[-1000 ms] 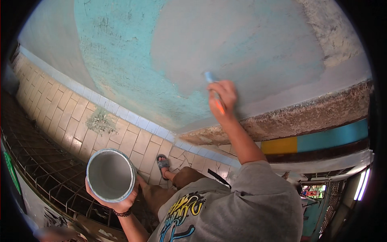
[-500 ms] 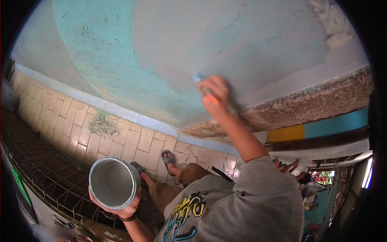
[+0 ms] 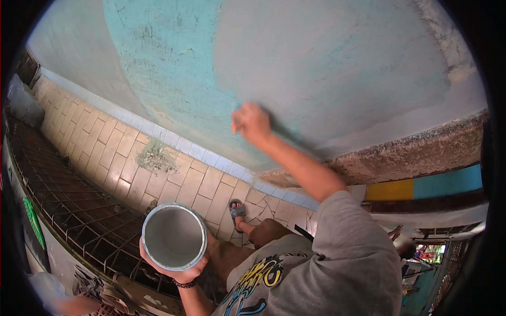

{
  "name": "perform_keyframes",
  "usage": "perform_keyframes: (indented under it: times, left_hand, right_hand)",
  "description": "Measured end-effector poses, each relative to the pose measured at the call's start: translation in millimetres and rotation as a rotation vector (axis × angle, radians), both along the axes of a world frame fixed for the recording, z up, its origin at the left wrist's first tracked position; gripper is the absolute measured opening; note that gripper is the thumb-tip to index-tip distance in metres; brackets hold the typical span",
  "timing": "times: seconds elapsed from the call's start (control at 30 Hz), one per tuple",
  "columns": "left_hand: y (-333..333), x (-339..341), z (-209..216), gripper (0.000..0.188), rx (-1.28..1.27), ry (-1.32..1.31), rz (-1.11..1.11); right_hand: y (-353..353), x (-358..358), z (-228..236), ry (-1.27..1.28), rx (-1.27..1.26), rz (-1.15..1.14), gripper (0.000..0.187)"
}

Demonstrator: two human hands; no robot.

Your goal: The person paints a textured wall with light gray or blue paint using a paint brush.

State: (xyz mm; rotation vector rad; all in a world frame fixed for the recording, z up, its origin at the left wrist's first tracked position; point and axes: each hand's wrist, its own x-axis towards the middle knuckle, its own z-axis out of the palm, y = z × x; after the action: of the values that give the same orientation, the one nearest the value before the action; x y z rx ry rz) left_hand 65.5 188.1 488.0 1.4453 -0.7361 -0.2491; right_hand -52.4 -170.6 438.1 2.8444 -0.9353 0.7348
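My left hand is wrapped round a round grey can, its open top facing up. The inside walls are coated grey; I cannot make out how much paint is in it. Up at the wall, my right hand is closed round a small paintbrush with an orange handle. Most of the brush is hidden by my fingers, and the hand is slightly blurred. It is at the lower edge of the grey paint, where turquoise still shows below and to the left.
Rough bare masonry runs along the wall's lower right. Beige floor tiles with a patch of debris lie below. A rusty wire-mesh frame is at left, beside a green object. My sandalled foot stands on the tiles.
My right hand has moved left and slightly down along the wall with the paintbrush. The whole view has shifted, so the can and the wall appear further right.
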Motion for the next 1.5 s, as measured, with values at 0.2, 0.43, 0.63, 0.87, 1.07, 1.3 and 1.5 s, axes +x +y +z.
perform_keyframes:
  times: [0.2,0.43,0.63,0.87,1.07,1.3,1.5]
  left_hand:
    - [3,7,-5,0.118,-0.012,-0.001,0.033]
    - [11,7,2,0.123,-0.012,0.090,0.077]
    - [16,11,1,0.120,-0.018,0.125,0.143]
    - [8,14,18,0.116,0.003,-0.104,0.165]
    - [9,-5,35,0.114,0.082,-0.137,0.212]
    - [18,-48,60,0.111,0.082,-0.190,0.195]
    - [8,-102,96,0.107,0.008,-0.234,0.299]
  right_hand:
    - [21,52,111,-0.457,-0.373,0.130,0.003]
    - [6,56,-83,0.072,-0.076,0.080,0.005]
    - [14,56,81,-0.409,-0.198,0.131,0.007]
    - [20,10,-68,0.053,-0.046,0.068,0.005]
    - [107,-100,-155,-0.020,0.721,-0.294,0.015]
    - [121,-207,-129,-0.145,0.987,-0.530,0.021]
    - [108,-188,-61,-0.166,1.326,-0.486,0.021]
